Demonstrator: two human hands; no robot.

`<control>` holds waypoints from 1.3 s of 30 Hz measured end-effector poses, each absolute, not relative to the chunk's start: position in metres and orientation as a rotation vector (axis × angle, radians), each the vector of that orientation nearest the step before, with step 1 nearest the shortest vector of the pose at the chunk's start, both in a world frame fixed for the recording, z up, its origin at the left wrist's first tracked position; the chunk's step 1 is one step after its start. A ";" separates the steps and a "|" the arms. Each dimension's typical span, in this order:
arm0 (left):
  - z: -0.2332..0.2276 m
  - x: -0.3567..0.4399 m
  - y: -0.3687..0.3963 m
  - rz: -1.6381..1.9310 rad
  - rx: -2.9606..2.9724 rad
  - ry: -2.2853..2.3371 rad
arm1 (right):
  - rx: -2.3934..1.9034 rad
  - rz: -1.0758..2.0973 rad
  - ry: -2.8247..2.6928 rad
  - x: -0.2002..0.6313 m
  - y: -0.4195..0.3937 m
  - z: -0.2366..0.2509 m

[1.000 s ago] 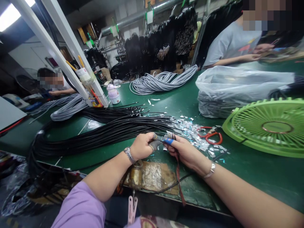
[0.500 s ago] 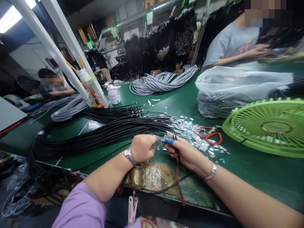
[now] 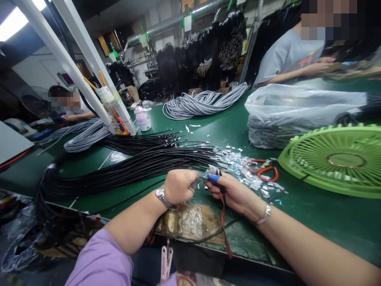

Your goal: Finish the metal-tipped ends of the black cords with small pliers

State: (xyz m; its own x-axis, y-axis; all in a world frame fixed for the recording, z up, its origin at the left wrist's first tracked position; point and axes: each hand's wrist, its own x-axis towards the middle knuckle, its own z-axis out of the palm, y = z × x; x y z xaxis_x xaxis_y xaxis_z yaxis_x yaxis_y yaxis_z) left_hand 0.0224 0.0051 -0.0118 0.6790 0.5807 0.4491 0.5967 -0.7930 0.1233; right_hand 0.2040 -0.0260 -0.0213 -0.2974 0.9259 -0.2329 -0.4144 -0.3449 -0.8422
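My left hand (image 3: 180,186) is closed in a fist over the table edge, gripping a cable whose stripped end shows thin bluish strands (image 3: 204,177) between my hands. My right hand (image 3: 233,190) meets it there, fingers pinched, with blue tape (image 3: 213,177) round the thumb. Dark pointed tips stick up behind that thumb, and a brown strap (image 3: 223,222) hangs from the palm; the small dark tool's kind is hidden. A long bundle of black cables (image 3: 127,169) lies just beyond my left hand, its ends pointing toward the scraps.
Foil scraps (image 3: 238,163) and red-handled scissors (image 3: 268,172) lie beyond my right hand. At right stand a green fan (image 3: 315,159) and a plastic bag of cut pieces (image 3: 268,127). Grey cable coils (image 3: 202,105) and a lilac bottle (image 3: 143,118) are farther back. Two people sit across.
My hands stay almost in place at the cable end, with only a slight shift of the right fingers and strap. The person at right moves their head and hands a little.
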 end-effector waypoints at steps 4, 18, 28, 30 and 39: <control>-0.012 0.022 0.006 -0.782 -2.886 -1.029 | -0.870 1.850 -0.789 0.204 -0.026 -0.022; -0.011 0.023 0.004 -0.925 -2.908 -1.076 | -0.768 1.921 -0.751 0.201 -0.026 -0.027; -0.010 0.022 0.004 -0.844 -2.901 -0.992 | -0.869 1.851 -0.711 0.198 -0.025 -0.025; -0.009 0.022 0.003 -0.832 -2.920 -0.992 | -0.869 1.838 -0.706 0.198 -0.025 -0.025; -0.011 0.021 0.004 -0.895 -2.905 -0.931 | -0.885 1.818 -0.745 0.195 -0.027 -0.025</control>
State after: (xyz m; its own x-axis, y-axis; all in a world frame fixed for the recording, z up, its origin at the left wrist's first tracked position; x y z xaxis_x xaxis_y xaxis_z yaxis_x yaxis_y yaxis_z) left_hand 0.0212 0.0043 -0.0110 0.6703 0.5455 0.5032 0.5243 -0.8279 0.1990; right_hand 0.1947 -0.0270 -0.0250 -0.2898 0.9242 -0.2487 -0.4835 -0.3657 -0.7953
